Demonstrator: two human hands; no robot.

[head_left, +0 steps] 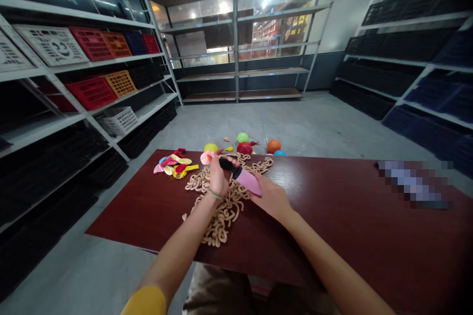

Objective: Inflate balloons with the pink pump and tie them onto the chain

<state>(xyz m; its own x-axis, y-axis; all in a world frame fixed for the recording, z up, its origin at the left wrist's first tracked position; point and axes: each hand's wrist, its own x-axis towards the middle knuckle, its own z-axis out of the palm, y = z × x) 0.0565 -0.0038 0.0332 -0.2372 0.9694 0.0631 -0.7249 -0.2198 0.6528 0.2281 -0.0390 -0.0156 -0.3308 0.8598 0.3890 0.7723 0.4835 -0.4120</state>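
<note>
- Head view: the black end of a pump (248, 181) is clamped by the fingers of the left hand (219, 182), with a pink balloon (206, 158) by them.
- The pump's pink end is clamped by the right hand's (271, 198) fingers; it should be kept steady, and the balloon's neck pinched snug.
- Flat balloons (181, 161) and tan curly strings (219, 226) are spread on the shiny worktop (325, 197).
- Crates (92, 92) are kept on left shelves (157, 103), beside grey floor (295, 118).

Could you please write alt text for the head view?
Left hand and right hand hold a pink and black pump-like tool near a pale pink balloon, above curly tan strands on a glossy dark red table. Limp coloured balloons lie left; round bright balloons show beyond.
</note>
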